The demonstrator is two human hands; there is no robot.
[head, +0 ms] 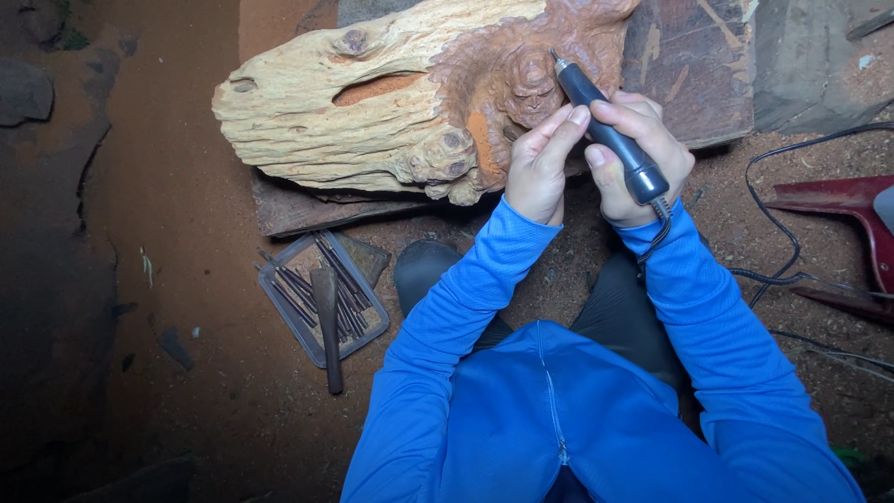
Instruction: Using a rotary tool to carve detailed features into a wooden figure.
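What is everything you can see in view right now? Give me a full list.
wood piece: one, pale with a reddish carved area, lying on the board at top centre
board: one, dark brown, under the wood piece
rotary tool: one, dark grey, tip on the carved area
cable: one, black, trailing over the ground at right
tray of bits: one, clear with dark rods, ground at lower left
chisel: one, dark, lying across the tray
red object: one, right edge
left hand: bracing the tool
right hand: fingers wrapped around the rotary tool

Tray (pixel 279 307) lies left of wood carving (pixel 391 102).
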